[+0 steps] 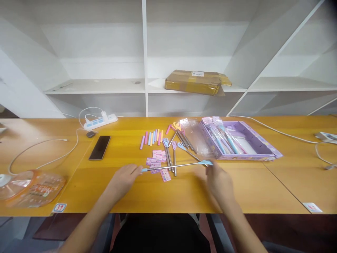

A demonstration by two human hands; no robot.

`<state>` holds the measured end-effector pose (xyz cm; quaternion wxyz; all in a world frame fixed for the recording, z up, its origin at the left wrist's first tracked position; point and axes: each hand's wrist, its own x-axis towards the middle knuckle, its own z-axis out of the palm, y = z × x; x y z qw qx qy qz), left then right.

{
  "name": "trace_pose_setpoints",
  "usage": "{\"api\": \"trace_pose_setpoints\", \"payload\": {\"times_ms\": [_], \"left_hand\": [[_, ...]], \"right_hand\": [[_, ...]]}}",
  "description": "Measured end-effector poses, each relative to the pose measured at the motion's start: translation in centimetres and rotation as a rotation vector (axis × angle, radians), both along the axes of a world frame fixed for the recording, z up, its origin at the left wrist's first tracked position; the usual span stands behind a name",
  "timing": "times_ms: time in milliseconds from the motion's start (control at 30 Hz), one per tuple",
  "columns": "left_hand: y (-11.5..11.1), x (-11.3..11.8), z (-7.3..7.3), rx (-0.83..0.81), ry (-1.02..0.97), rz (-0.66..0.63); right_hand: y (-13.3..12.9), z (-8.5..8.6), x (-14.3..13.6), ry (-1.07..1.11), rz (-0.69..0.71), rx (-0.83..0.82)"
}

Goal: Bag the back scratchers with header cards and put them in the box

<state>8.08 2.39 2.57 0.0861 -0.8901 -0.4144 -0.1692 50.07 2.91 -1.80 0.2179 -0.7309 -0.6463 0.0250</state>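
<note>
A telescopic back scratcher (179, 165) with a light-blue claw head is stretched out level between my hands. My left hand (126, 179) is closed round its light-blue grip end. At the claw end my right hand (219, 181) is closed and slightly blurred. Beyond the rod lie more back scratchers with purple (174, 149), blue and yellow heads. Several pastel handle sleeves (150, 137) lie in a row to their left. Small pink printed cards (158, 159) are scattered below the sleeves, partly behind the rod.
A purple display box (263, 151) at right holds bagged back scratchers (226, 138), with clear plastic bags (197, 137) beside it. To the left are a phone (99, 148), a power strip (101, 121), cables and an orange-clear bottle (37, 188). A taped carton (195, 81) sits on the shelf.
</note>
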Motion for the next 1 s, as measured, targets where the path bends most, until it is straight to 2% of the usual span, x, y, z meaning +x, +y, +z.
{"api": "trace_pose_setpoints", "payload": {"times_ms": [67,133,233,367,533,733,867,1000], "left_hand": [[0.2,2.7,-0.4,-0.001,-0.006,-0.004],[0.1,4.6,-0.9,-0.002,-0.028,0.000],[-0.4,5.3,-1.7,-0.004,-0.059,0.014],[-1.0,4.1,-2.4,-0.055,-0.081,-0.018],[-1.4,2.8,-3.0,-0.200,-0.061,-0.022],[-2.3,2.8,-4.5,-0.360,-0.136,0.032],[-2.0,2.8,-4.7,-0.463,-0.156,0.058],[-1.7,2.7,-5.0,-0.499,-0.153,0.066]], "right_hand": [[-0.9,-0.6,-4.6,-0.095,0.147,0.077],[-2.0,-1.1,-8.0,-0.169,0.277,0.107],[-3.4,-1.3,-10.2,-0.228,0.304,0.085],[-4.2,-1.1,-10.0,-0.245,0.306,0.040],[-4.3,-1.6,-10.0,-0.219,0.430,-0.007],[-3.2,-2.0,-9.8,-0.071,0.489,-0.021],[-2.7,-1.9,-9.4,-0.030,0.518,-0.101],[-2.6,-1.6,-9.3,-0.030,0.545,-0.154]]}}
